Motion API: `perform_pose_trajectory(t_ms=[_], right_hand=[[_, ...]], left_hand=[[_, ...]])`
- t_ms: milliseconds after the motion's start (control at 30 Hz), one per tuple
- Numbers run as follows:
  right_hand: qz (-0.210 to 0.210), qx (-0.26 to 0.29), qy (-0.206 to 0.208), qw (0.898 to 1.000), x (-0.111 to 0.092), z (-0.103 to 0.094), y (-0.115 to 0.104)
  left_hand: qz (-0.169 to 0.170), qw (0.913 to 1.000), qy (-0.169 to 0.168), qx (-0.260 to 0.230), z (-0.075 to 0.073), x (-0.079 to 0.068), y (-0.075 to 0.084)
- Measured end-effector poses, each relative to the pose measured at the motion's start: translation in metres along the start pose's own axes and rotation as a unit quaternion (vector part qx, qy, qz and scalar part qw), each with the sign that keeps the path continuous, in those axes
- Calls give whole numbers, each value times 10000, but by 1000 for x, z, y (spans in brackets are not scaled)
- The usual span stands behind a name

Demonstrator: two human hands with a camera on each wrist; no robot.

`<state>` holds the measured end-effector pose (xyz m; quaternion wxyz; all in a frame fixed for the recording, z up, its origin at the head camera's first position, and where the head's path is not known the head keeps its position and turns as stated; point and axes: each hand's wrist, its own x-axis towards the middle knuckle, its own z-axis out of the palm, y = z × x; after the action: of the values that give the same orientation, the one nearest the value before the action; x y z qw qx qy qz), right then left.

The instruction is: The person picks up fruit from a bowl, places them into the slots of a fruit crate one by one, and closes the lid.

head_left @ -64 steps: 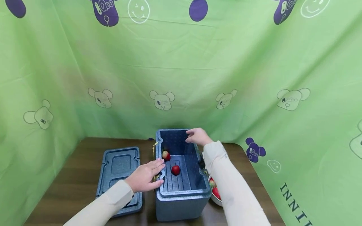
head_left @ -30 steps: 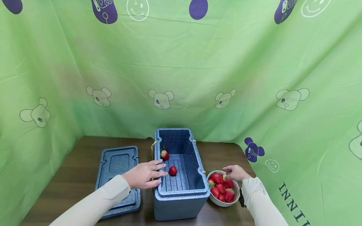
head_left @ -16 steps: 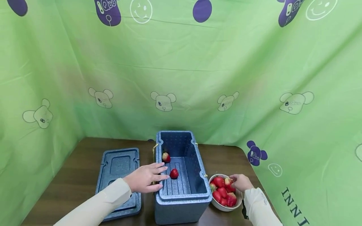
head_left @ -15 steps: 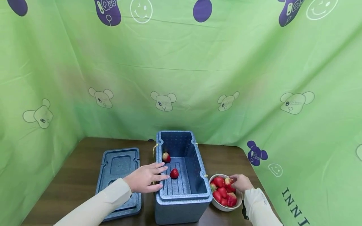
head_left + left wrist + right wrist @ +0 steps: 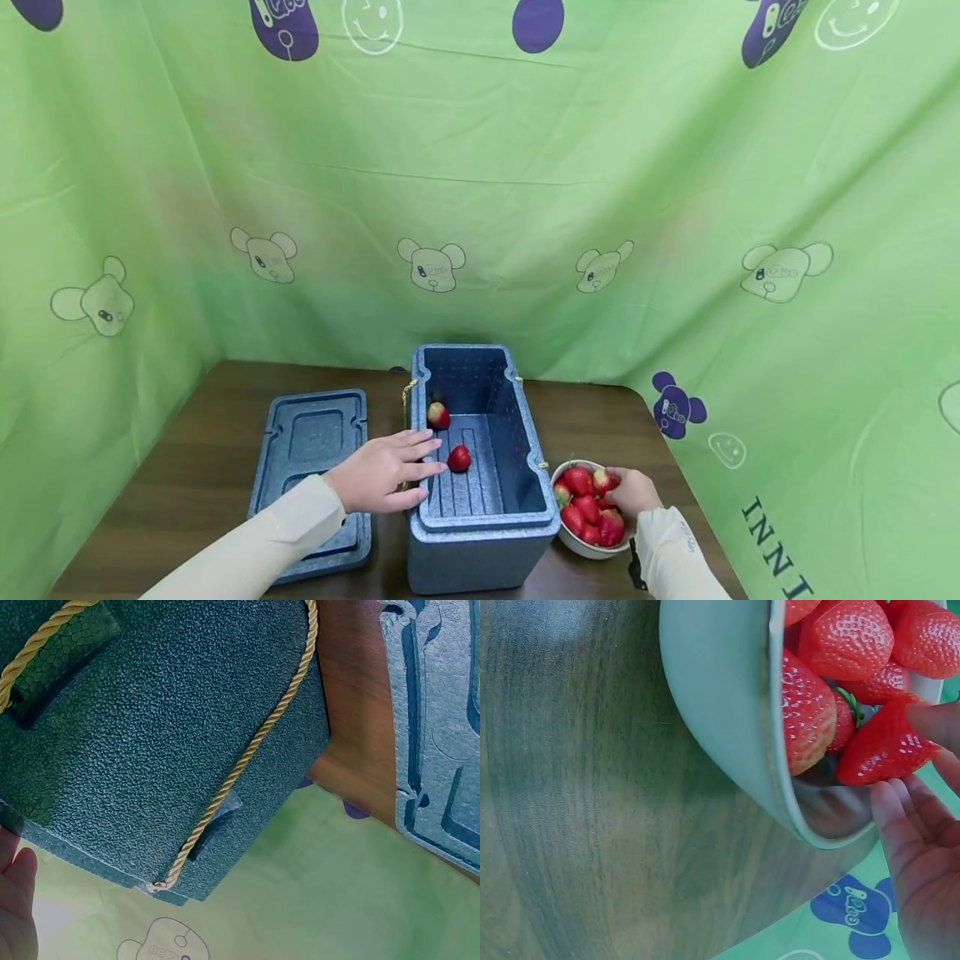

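Observation:
In the head view my left hand (image 5: 382,473) rests with extended fingers on the left rim of a blue foam box (image 5: 483,523). Inside the box lie two strawberries, one red strawberry (image 5: 459,458) on the ribbed floor and a paler one (image 5: 438,415) by the left wall. To the box's right stands a white bowl (image 5: 588,550) with several strawberries (image 5: 847,637). At the bowl's right side my right hand (image 5: 633,493) pinches a strawberry (image 5: 885,746) between thumb and fingers, still within the bowl in the right wrist view.
A blue foam lid (image 5: 315,433) lies flat on the wooden table (image 5: 187,467), left of the box. Yellow cord (image 5: 247,754) runs along the box's left side. A green printed curtain (image 5: 480,167) hangs behind and at the sides.
My right hand has moved from above the box's far right rim down to the bowl and taken hold of a strawberry there. My left hand stays at the left rim.

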<state>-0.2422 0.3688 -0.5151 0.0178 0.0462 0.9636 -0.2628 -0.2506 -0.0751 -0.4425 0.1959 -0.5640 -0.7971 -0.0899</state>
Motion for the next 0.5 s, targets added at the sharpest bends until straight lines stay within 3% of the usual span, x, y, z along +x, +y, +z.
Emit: perform_pose_trajectory(t_ms=[200, 333, 500], right_hand=[[199, 147, 21, 9997, 0, 6, 3], [210, 183, 133, 9995, 0, 8, 6], [92, 58, 303, 9995, 8, 11, 5]], left_hand=[[80, 10000, -22, -13, -2, 0, -3], [-42, 9997, -190, -120, -2, 2, -1], [-181, 9995, -163, -188, 0, 1, 0]])
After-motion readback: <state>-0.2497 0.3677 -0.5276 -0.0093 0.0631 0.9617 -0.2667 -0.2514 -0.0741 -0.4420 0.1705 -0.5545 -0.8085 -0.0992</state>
